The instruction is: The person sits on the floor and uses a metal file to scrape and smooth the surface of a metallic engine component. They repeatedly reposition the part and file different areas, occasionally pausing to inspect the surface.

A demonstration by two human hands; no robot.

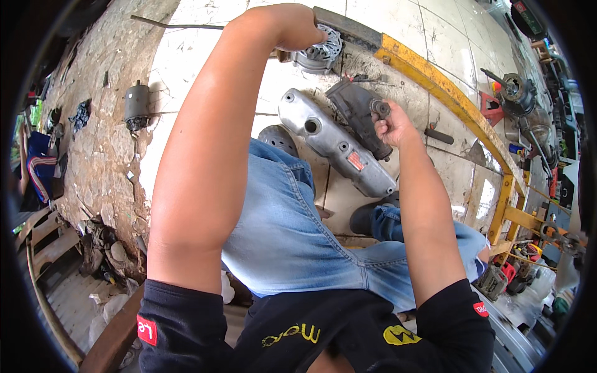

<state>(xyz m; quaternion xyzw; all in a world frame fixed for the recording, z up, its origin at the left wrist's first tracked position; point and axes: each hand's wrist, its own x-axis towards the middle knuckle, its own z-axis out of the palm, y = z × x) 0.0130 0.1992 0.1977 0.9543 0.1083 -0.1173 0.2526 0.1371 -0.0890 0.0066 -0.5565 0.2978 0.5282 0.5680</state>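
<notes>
My left hand (301, 31) reaches to the top centre, fingers curled down beside a round finned metal housing (320, 53); what they hold is hidden. A thin rod (177, 25) extends left from behind it. My right hand (392, 124) grips a small round grey part (380, 109) with a centre hole, over a dark grey casing (348, 102); I cannot tell whether the two are joined. A silver valve cover (329, 143) lies diagonally between that casing and my legs.
A yellow metal frame (435, 74) curves along the right. A cylindrical motor (136, 105) sits on the left tiles. A black cylinder (439, 135) lies right of my right hand. Tools and parts (519, 93) crowd the far right. Cracked concrete (81, 155) borders the tiles at left.
</notes>
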